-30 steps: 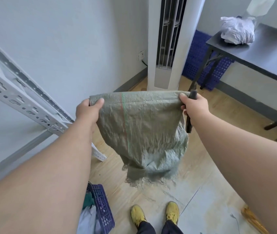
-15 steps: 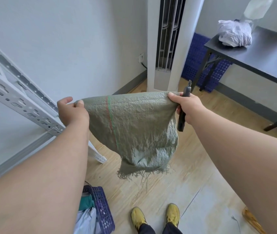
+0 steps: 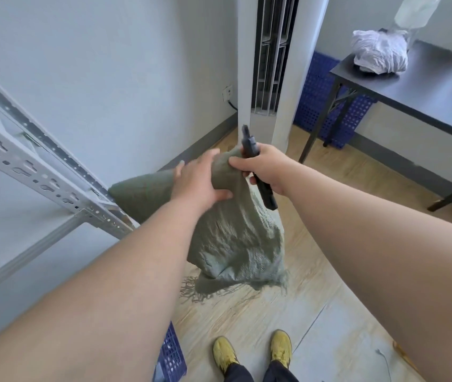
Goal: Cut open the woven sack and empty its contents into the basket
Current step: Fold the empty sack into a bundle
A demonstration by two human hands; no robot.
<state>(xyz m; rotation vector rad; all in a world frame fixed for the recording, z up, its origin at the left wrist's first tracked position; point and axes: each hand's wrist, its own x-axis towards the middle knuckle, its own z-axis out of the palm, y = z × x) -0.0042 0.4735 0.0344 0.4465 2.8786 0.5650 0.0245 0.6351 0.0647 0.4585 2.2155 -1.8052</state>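
**Inspector:** Head view, hands?

**Assistant:** Left hand [image 3: 197, 186] grips the green sack [image 3: 236, 238] near its top, thumb curled round the fabric. Right hand [image 3: 267, 168] pinches the top edge just beside it, fingers also wrapped round a black cutter [image 3: 258, 172].

**Inspector:** Sack and basket?

**Assistant:** Sack hangs limp, frayed end low, above the floor [image 3: 315, 312]. Blue basket [image 3: 172, 357] sits near left, beside yellow shoes [image 3: 252, 350].

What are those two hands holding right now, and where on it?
Both hold the green woven sack by its bunched top edge. The left hand grips it there; the right hand pinches the same edge and also holds a dark cutter around its middle.
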